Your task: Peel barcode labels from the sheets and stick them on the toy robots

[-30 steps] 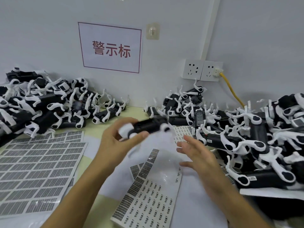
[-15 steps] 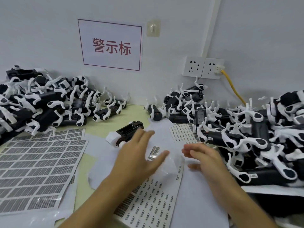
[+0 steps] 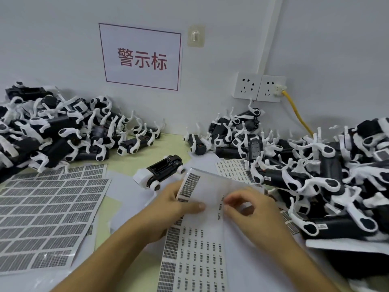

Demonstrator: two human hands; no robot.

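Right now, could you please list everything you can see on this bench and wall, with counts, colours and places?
Black-and-white toy robots: too many to count, piled left, back centre and right.
Lone black-and-white toy robot: one, on the table ahead of the hands.
Grey barcode label sheets: large sheets at left, a strip sheet at centre, another by the right pile.
White wall sign with red characters: one.
White wall sockets: two.
Yellow cable: one, plugged in.
Wall hook: one.
Left hand: holds the centre sheet's lifted end.
Right hand: fingers pinching at that sheet.
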